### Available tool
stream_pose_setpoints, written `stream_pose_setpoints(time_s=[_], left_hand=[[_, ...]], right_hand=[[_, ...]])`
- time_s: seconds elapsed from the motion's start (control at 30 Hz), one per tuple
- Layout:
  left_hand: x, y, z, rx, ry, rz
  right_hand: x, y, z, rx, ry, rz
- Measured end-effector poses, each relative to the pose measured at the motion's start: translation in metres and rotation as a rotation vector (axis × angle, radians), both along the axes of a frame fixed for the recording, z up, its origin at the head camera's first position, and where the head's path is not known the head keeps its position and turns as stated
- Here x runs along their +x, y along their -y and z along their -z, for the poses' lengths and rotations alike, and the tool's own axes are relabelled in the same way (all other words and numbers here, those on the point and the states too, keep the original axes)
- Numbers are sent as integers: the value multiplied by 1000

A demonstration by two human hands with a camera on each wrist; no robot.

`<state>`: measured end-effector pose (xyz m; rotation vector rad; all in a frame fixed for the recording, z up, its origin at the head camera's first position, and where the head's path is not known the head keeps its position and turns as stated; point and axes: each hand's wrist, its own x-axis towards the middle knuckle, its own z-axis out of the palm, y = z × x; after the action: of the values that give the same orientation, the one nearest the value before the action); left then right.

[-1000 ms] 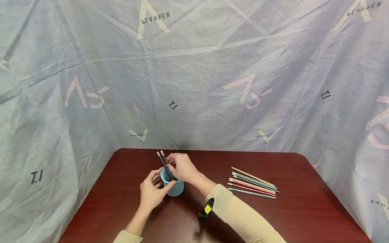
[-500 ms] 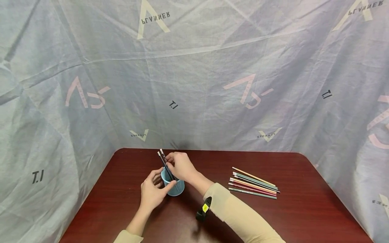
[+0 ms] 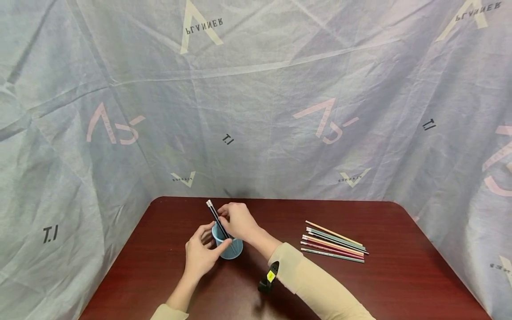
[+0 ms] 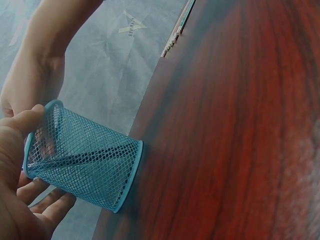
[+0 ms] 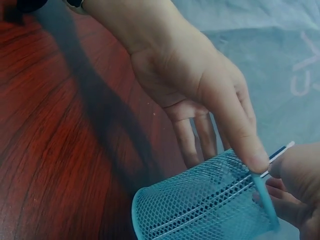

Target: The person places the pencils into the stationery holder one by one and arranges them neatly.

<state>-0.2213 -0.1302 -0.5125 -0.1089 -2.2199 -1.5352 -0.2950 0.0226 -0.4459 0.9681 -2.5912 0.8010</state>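
My left hand [image 3: 202, 251] grips a light blue mesh pencil cup [image 3: 233, 251], thumb on the near side and fingers round the far side. Two dark pencils [image 3: 214, 214] with white eraser ends lean to the left in the cup, close together. At the mouth of the cup, my right hand [image 3: 239, 220] has its thumb and fingers at the pencils' shafts. In the left wrist view the cup [image 4: 90, 155] shows the dark shafts through its mesh. The right wrist view has the eraser ends [image 5: 290, 145] poking out past the rim beside my right thumb [image 5: 295, 167].
Several pencils [image 3: 334, 242] in yellow, green, black and red lie side by side on the right of the dark red wooden table [image 3: 400, 275]. A grey printed cloth [image 3: 256, 133] hangs behind and at both sides. A black strap [image 3: 274, 271] is on the right wrist.
One pencil, which stood higher half a second ago, has moved down, and the two eraser ends now sit together. My right hand has lowered slightly; my left stays on the cup.
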Motion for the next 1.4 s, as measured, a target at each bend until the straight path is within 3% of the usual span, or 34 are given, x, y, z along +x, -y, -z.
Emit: stream_pose_setpoints(time_s=[0.37, 0.83, 1.4], left_hand=[[0, -3, 0, 19, -19, -17], [-1, -4, 1, 47, -11, -17], [0, -3, 0, 48, 20, -15]], right_hand=[[-2, -38, -28, -88, -58, 2], [3, -141, -57, -90, -112, 140], [22, -245, -19, 39, -117, 244]])
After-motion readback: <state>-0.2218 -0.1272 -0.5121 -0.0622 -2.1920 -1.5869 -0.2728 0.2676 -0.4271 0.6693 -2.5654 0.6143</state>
